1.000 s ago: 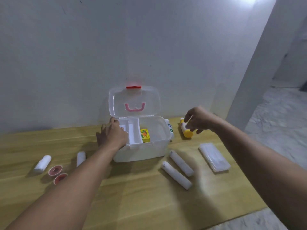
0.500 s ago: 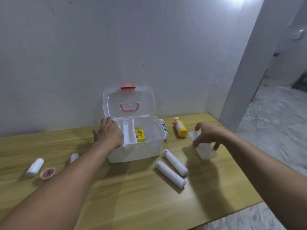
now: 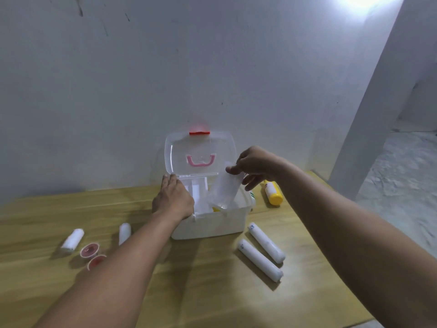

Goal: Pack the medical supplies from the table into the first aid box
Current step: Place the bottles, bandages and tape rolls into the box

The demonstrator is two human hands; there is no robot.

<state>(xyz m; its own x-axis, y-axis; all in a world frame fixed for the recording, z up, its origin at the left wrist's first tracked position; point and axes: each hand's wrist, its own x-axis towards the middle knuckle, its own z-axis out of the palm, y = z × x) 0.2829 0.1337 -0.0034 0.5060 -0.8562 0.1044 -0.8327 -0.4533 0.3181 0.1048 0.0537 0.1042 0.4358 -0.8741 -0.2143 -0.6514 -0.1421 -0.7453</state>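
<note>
Your right hand (image 3: pixel 256 165) pinches the top of a clear flat packet (image 3: pixel 223 190), its lower end tilted down into the open first aid box (image 3: pixel 212 223) at frame centre. Your left hand (image 3: pixel 173 198) lies flat on the box's left rim, its grip holding nothing. The packet hides most of a yellow item inside; its contents are unreadable. White rolls (image 3: pixel 260 260) and a yellow bottle (image 3: pixel 273 194) lie on the wooden counter (image 3: pixel 201 280) against a bare grey wall (image 3: pixel 165 67).

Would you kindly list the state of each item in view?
first aid box: lid open, upright
clear packet: tilted, lower end inside box
right hand: holding packet's top
left hand: resting on box rim
yellow bottle: lying down
two long rolls: lying on table
</note>
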